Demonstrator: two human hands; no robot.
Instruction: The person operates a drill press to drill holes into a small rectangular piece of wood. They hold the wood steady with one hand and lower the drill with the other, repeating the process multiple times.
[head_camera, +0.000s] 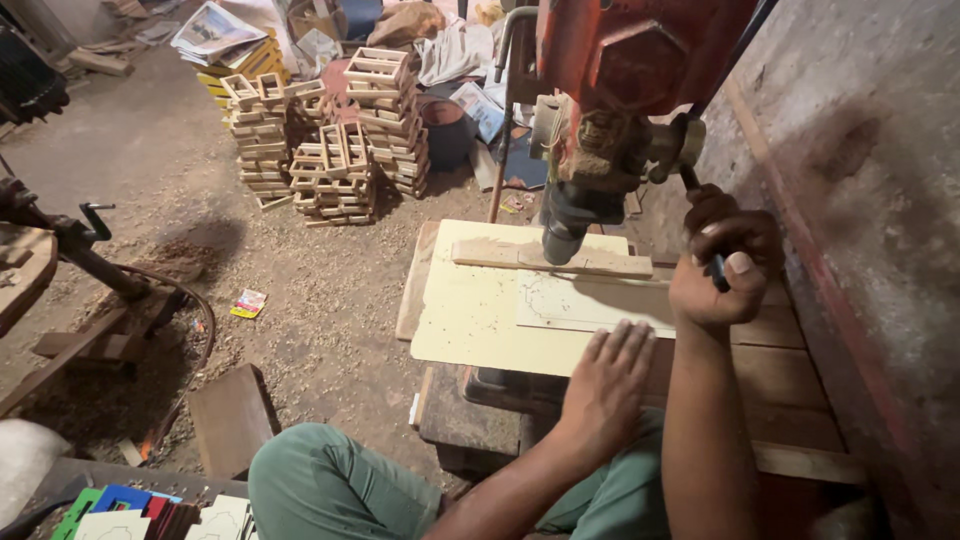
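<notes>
we are sitting at a drill press (600, 150), its red head hanging over a pale yellow board (480, 310) that is lying on a dark wooden bench (790, 380). our left hand (608, 385) is lying flat on the near edge of the board, fingers spread and straight, closed on nothing, just pressing down. our right hand (722, 262) is raised beside the drill press, to the right of its dark spindle (562, 225), and its fingers are curling tight around the thin dark feed handle (700, 215) that is sticking out of the machine's side, thumb folded over the front.

a thin pale sheet with a faint drawn outline (590, 300) is resting on the yellow board just in front of the spindle, between our two hands. a strip of raw wood (555, 258) is lying across the board directly under the spindle, and the spindle tip is sitting at or just above it; we cannot tell whether they are touching.

our green trouser leg (330, 485) is showing below the board. well left of the drill press, stacks of small wooden frames (330, 150) are standing on the sawdust-covered floor (300, 300), and a small coloured wrapper (248, 302) is lying on that floor between the frames and us. flat coloured cut-outs (120, 505) are sitting at the bottom left corner, far from the drill press.
</notes>
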